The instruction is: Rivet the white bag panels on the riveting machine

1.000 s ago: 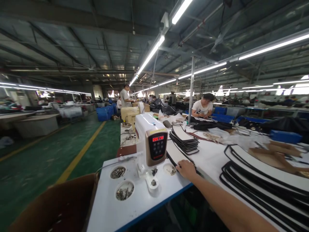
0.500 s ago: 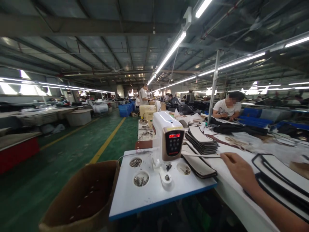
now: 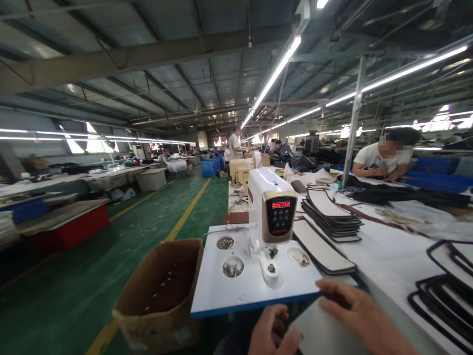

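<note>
At the bottom edge both my hands hold one flat white panel with a black rim [image 3: 325,333]. My left hand [image 3: 273,333] pinches its near left corner, and my right hand [image 3: 356,315] lies over its far right edge with fingers curled on it. Just beyond stands a white machine [image 3: 271,209] with a red number display, on a white blue-edged table [image 3: 229,293]. Three small round cups of metal bits [image 3: 232,267] are set into that table. A short stack of the same panels [image 3: 323,251] lies right of the machine.
An open cardboard box [image 3: 158,296] stands on the green floor left of the table. More panel stacks [image 3: 332,214] and black rims [image 3: 443,291] lie on the long white bench. A seated person in white [image 3: 384,155] works at the far right; another person stands far back.
My right hand left the stack beside the machine and drew back toward me with one panel. My left hand came into view and took the panel's corner. The camera turned left.
</note>
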{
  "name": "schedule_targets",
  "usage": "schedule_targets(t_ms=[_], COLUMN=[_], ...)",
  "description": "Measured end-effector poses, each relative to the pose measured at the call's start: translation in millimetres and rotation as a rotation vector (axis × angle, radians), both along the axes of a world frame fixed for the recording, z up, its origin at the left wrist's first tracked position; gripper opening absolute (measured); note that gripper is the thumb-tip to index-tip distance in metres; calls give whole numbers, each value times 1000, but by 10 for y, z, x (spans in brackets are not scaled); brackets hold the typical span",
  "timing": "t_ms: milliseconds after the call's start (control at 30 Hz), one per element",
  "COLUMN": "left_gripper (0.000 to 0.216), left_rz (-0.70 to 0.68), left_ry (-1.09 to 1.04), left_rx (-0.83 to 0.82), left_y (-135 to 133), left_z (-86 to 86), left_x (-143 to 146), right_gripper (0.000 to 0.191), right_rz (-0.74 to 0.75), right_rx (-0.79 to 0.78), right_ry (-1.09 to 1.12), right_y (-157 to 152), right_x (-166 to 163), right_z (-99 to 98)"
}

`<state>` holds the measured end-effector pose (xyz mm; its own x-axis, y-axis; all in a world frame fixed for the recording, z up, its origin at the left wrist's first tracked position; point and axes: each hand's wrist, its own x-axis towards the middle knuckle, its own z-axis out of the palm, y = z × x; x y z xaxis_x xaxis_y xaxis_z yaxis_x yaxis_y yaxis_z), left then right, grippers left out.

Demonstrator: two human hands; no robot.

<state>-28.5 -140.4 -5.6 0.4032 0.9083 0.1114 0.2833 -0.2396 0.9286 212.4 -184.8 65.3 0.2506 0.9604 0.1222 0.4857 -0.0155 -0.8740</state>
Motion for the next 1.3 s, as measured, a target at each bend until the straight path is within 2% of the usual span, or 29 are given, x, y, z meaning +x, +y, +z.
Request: schedule_targets(t_ms=[67,167,333,433,567,800,1033,1167,1300], left_gripper=[44,30,27,32,31,31,42,42,41], left_rz=[-81,-95,70,93,111,189,229,239,241], left_ry=[72,192,97,61,36,81,245,288,320], left_rx=[13,1,-114,-162,-181,-158,16,57,54], left_y=[15,-8,-34,54,303,915,1460,1610,1636], left_z=[114,148,-16,-98,-103,-9,19,-38,-103], left_x=[56,38,-30,16,132,246,370,418,418], right_gripper=[37,37,34,39,44,41,41,39,41], right_rz=[172,211,209,199,130,56,19,-12,28], right_rx=[-52,-91,-75,-71,-33,2,41,34,-6], right_ry=[24,81,-41,-120,-233,-380,-524,-567,-554], right_y=[58,99,114,204,484,1116,1568,1717,1775], right_x=[-343,-626,-644,-596,-528,-406,-340,-320,-285], right_z=[-263,-531,-747,-824,-861,-836,-816,-793,-770])
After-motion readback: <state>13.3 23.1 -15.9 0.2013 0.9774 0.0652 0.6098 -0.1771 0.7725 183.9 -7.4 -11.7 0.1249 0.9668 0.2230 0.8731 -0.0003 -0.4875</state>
